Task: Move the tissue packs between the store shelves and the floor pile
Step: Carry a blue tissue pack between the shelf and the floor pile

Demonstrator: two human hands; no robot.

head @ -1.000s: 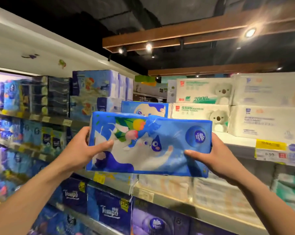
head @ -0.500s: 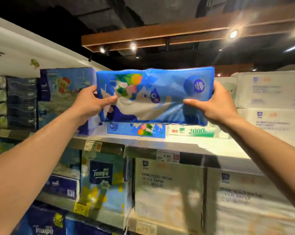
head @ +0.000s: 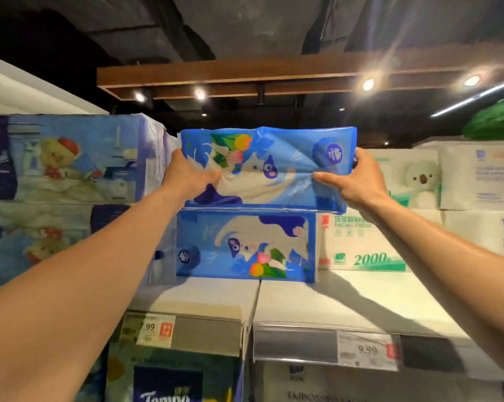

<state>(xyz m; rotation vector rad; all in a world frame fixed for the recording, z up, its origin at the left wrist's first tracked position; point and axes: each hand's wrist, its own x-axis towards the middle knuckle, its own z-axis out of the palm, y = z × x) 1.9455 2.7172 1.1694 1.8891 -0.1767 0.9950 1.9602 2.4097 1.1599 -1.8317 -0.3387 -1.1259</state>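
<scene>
A blue tissue pack (head: 277,158) with a white cat and tulips printed on it is held up at top-shelf height. My left hand (head: 187,174) grips its left end and my right hand (head: 358,177) grips its right end, thumbs pressed into the front. Its lower edge lies along the top of a second, matching blue pack (head: 245,245), which stands upside down on the white top shelf (head: 346,303).
Blue teddy-bear tissue bales (head: 68,158) are stacked to the left, white koala and plain tissue bales (head: 413,181) to the right. Price tags (head: 155,329) line the shelf edge. Tempo packs (head: 166,384) and embossed tissue boxes fill the shelf below. A wooden beam with spotlights hangs overhead.
Both hands have carried the blue pack up from chest height and forward to the top shelf, where it now sits over the matching pack. My view has tilted upward and moved closer.
</scene>
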